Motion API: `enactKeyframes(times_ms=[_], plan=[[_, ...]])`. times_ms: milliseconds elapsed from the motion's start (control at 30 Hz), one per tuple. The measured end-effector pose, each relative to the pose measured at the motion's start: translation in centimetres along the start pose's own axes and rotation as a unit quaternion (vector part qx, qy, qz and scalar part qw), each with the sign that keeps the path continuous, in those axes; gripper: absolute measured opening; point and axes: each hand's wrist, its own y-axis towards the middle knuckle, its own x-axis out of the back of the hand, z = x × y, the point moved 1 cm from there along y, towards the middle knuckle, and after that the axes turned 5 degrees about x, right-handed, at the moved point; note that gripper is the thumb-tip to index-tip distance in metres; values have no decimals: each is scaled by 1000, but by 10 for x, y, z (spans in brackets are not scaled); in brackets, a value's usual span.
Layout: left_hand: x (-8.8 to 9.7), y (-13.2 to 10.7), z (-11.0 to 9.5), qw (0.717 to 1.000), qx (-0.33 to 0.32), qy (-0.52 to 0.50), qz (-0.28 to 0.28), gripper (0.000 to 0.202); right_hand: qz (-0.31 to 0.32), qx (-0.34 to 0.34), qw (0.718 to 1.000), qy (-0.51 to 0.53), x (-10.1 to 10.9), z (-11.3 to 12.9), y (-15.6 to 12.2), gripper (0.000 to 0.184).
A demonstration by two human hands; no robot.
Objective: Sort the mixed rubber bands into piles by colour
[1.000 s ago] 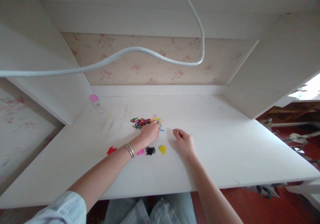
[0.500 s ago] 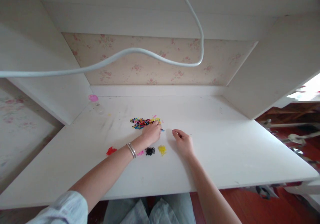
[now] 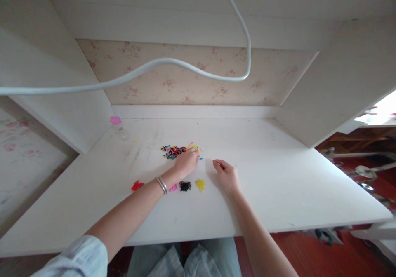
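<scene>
A mixed pile of small colourful rubber bands lies mid-table. My left hand, with silver bangles on its wrist, reaches to the pile's right side. Its fingers are pinched together and point down into the bands; what they grip is hidden. To the right, apart from the pile, my right hand rests on the table with curled fingers, thumb against forefinger; I cannot make out anything in it. Nearer me lie small heaps of red bands, pink bands, black bands and yellow bands. My left forearm crosses between the red and pink heaps.
The white table has side panels and a back ledge. A clear container with a pink top is at the back left. A white cable hangs across the upper view, close to the camera.
Almost nothing differs. My left hand stays at the pile with its fingers slightly shifted, and my right hand holds its place. The view has moved very slightly.
</scene>
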Motion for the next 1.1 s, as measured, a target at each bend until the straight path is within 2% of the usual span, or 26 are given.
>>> enactKeyframes(times_ms=[433,700,800,900,1033,1100], plan=[[-4,5,2,997,2,-68,-29,27,14,2,1000,-14,1,1,0,41],[5,4,-1,994,2,-98,-54,26,7,4,1000,-15,0,-1,1,41],[19,-1,-2,992,-1,-107,-70,27,8,5,1000,-15,0,-2,1,42],[42,-16,3,990,1,-109,-93,27,10,4,1000,-15,0,-1,1,43],[78,-58,24,978,24,-111,-175,28,19,6,1000,-18,2,1,-1,43],[89,-87,39,970,60,-112,-205,30,24,8,999,-23,3,2,-1,43]])
